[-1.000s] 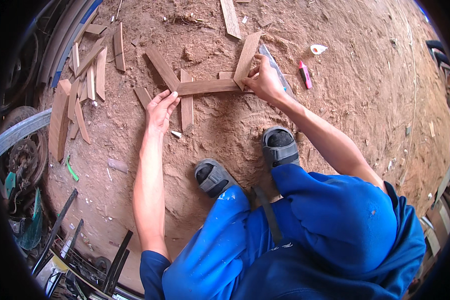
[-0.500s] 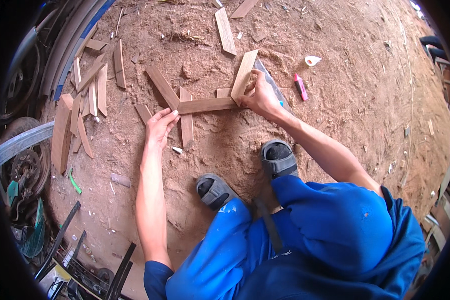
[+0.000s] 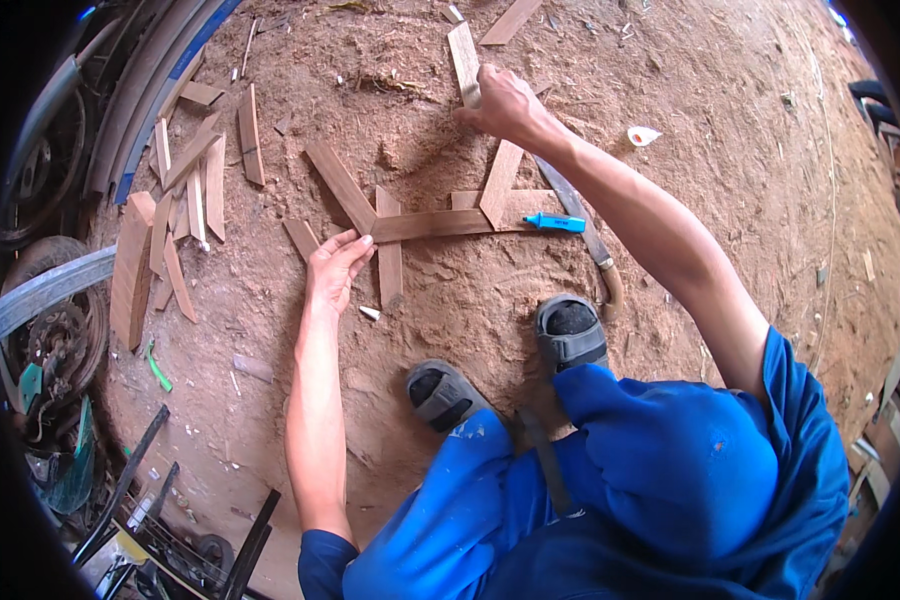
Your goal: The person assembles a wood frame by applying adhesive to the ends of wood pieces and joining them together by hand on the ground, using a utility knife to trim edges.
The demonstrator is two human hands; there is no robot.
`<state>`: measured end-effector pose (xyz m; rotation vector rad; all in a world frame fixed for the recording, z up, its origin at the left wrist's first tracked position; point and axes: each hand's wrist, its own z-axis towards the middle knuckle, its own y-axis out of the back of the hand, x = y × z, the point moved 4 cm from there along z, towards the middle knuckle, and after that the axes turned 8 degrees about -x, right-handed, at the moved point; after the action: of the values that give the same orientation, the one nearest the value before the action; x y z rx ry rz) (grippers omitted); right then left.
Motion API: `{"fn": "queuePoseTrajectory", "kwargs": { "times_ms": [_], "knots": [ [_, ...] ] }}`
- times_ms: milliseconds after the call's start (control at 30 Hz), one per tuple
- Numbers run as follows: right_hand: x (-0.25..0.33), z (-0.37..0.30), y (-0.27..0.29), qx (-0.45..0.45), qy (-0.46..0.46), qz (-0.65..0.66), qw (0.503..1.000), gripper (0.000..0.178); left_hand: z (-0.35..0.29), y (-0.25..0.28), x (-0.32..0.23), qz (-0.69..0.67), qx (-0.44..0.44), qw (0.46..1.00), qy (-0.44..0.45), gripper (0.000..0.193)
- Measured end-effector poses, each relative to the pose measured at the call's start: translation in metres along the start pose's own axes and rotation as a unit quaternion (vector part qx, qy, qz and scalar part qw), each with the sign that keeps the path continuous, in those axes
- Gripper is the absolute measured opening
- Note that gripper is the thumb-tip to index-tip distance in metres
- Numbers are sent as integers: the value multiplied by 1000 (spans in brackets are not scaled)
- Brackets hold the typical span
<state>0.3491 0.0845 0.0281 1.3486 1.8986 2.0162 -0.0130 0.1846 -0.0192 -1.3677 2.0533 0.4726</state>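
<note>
My left hand (image 3: 335, 270) pinches the left end of a long wooden strip (image 3: 435, 225) lying level on the ground. Angled pieces meet both its ends: a left slat (image 3: 340, 185) and a right slat (image 3: 501, 180), forming an open frame. Farther off, my right hand (image 3: 510, 105) has its fingers closed about the near end of a pale wooden slat (image 3: 463, 60). Under the frame lie a short upright board (image 3: 389, 265) and a flat board (image 3: 525, 207). A blue highlighter (image 3: 555, 222) rests on the flat board, beside a handsaw (image 3: 610, 283) partly under my right forearm.
Several loose wooden offcuts (image 3: 215, 185) lie at the left, near a thick wooden block (image 3: 132, 270). A white teardrop-shaped item (image 3: 643, 135) sits right of my right arm. Metal bars (image 3: 55, 285) and machine parts crowd the left edge. My sandalled feet (image 3: 570, 335) stand close in front.
My right hand has left the frame's right corner and moved away from me to the pale slat. The blue highlighter and saw handle now show; my arm covers the pink marker. My left hand stays put.
</note>
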Motion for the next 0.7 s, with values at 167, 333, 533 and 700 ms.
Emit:
{"fn": "queuePoseTrajectory", "kwargs": {
  "times_ms": [167,333,533,700],
  "knots": [
    [6,-1,4,2,-30,8,1000,48,-1,3,-2,21,3,1000,-2,35],
    [-15,5,24,24,-89,38,995,72,-3,5,-4,24,-3,1000,6,33],
    [-41,0,32,24,-65,57,996,57,0,4,-3,22,9,1000,-2,35],
    [-56,-6,25,-1,-21,97,995,52,3,4,0,15,9,1000,-3,34]
  ]
}}
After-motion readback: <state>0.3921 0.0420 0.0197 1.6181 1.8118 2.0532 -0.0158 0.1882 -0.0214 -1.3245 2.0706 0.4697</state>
